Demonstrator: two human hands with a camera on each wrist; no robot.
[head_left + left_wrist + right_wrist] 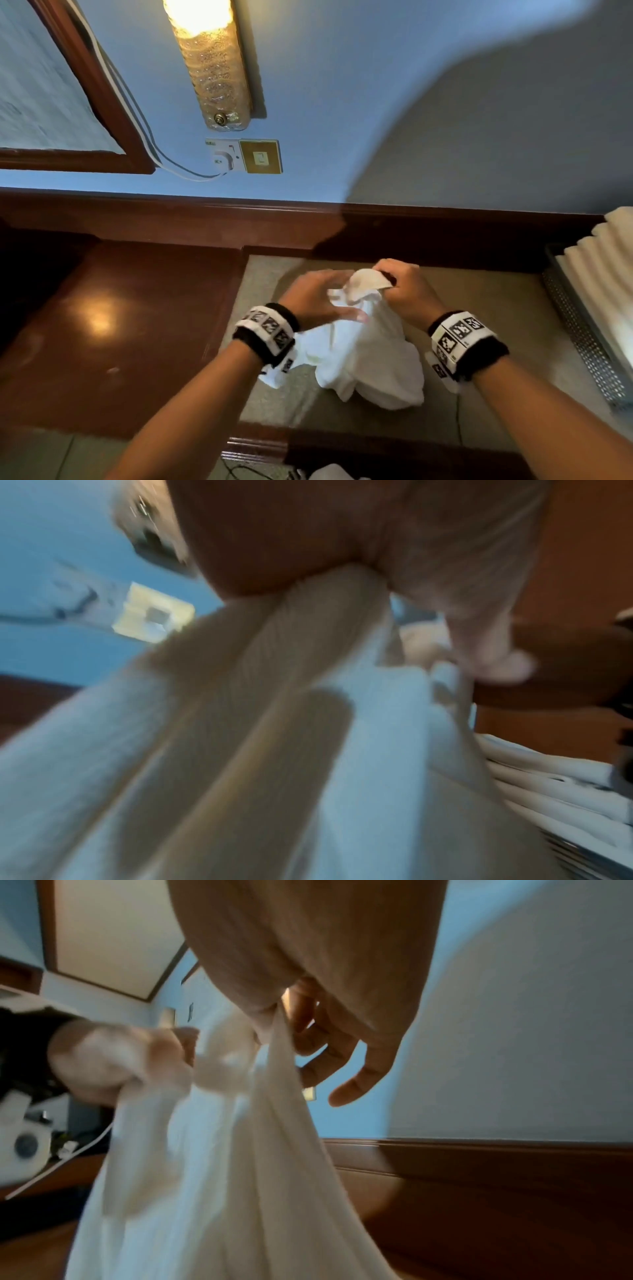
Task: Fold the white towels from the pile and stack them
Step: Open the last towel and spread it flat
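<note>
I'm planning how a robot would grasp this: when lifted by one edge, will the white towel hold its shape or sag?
Probably sag: the white towel hangs in loose folds below the right hand and the left hand. It looks light, since a pinch grip carries it. Its bunched lower part would likely drag on the table.

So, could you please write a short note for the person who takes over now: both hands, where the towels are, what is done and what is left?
Left hand: grips the bunched white towel near its top.
Right hand: pinches the towel's upper edge.
The towel hangs crumpled from both hands, its lower part resting on the grey mat.
Done: folded towels stand in a metal tray at the right.
Left: open this towel flat, fold it, add it to the stack. More white cloth shows at the bottom edge, probably the pile.
</note>
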